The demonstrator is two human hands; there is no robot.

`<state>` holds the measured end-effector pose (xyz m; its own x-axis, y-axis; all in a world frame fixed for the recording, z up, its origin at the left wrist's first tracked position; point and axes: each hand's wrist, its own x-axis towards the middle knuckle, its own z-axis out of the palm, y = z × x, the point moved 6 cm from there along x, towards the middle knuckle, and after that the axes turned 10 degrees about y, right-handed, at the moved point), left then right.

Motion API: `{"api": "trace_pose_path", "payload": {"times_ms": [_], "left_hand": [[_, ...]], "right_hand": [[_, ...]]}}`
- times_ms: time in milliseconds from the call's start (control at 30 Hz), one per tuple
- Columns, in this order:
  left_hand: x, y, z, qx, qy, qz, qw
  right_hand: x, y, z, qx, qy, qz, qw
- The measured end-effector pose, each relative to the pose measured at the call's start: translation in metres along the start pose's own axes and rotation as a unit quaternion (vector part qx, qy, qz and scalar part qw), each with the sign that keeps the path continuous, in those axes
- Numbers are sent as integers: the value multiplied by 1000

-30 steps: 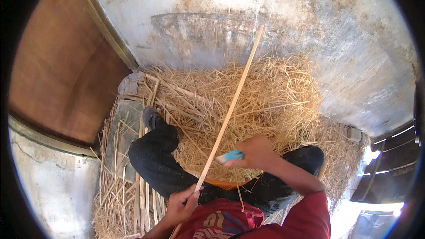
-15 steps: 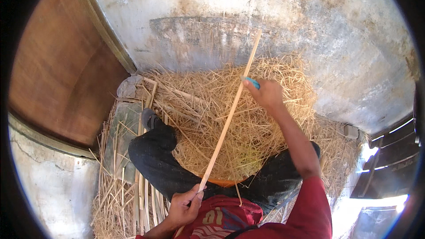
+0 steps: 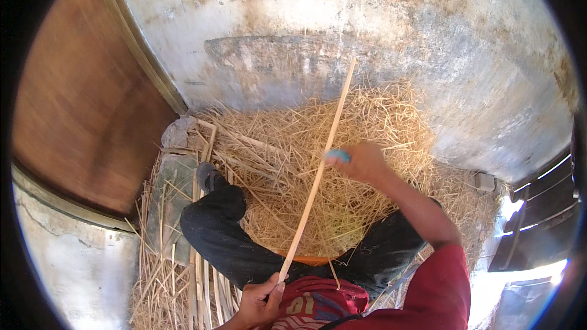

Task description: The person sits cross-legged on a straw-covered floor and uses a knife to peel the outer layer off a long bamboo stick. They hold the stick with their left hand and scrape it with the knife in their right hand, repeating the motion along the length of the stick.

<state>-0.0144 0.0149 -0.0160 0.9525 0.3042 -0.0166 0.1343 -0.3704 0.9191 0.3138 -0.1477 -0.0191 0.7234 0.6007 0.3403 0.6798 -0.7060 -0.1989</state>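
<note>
A long, pale wooden strip (image 3: 316, 178) slants up and away from my lap over the straw. My left hand (image 3: 262, 300) is closed around its near end, fingers and thumb wrapped on it. My right hand (image 3: 365, 162) is closed around a small blue-handled tool (image 3: 338, 156) and is slightly blurred. The tool meets the strip a little beyond its middle; its working edge is too small to make out. Beyond the right hand, the strip's far end rises free in front of the wall.
Loose straw and shavings (image 3: 342, 198) pile up between and beyond my dark-trousered legs (image 3: 214, 232). Several long strips (image 3: 199, 272) lie at the left beside a stone slab (image 3: 174, 180). A stained wall (image 3: 367, 18) stands ahead, a brown wooden panel (image 3: 85, 98) at the left.
My right hand has drawn the blue-handled tool down the strip toward me. The strip's far end has dipped a little; my left hand still grips the near end.
</note>
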Motion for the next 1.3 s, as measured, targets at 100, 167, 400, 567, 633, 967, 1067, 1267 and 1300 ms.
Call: {"api": "trace_pose_path", "payload": {"times_ms": [100, 167, 400, 567, 633, 967, 1067, 1267, 1300], "left_hand": [[-3, -10, 1, -14, -4, 17, 1000], [-9, -3, 3, 27, -61, 37, 997], [-11, -11, 1, 19, -57, 33, 998], [-14, -14, 1, -24, -23, 93, 995], [-15, -17, -1, -7, -26, 83, 996], [-35, -21, -7, 46, -89, 116, 988], [-39, -20, 0, -7, -109, 76, 991], [-28, -46, 1, 80, -37, -18, 996], [-9, -23, 4, 32, -11, -5, 999]], "right_hand": [[-8, 28, 0, -54, -56, 149, 986], [-1, 85, -23, 58, -51, 317, 945], [-23, 23, -26, 24, 47, 20, 998], [1, 43, -37, -38, 130, 37, 990], [12, 61, -47, -35, 137, 66, 988], [28, 189, -84, -110, 168, 236, 951], [14, 211, -99, -161, 200, 285, 924], [-11, 159, -29, 4, 103, 330, 938], [-22, 136, -10, 58, 72, 344, 935]]}}
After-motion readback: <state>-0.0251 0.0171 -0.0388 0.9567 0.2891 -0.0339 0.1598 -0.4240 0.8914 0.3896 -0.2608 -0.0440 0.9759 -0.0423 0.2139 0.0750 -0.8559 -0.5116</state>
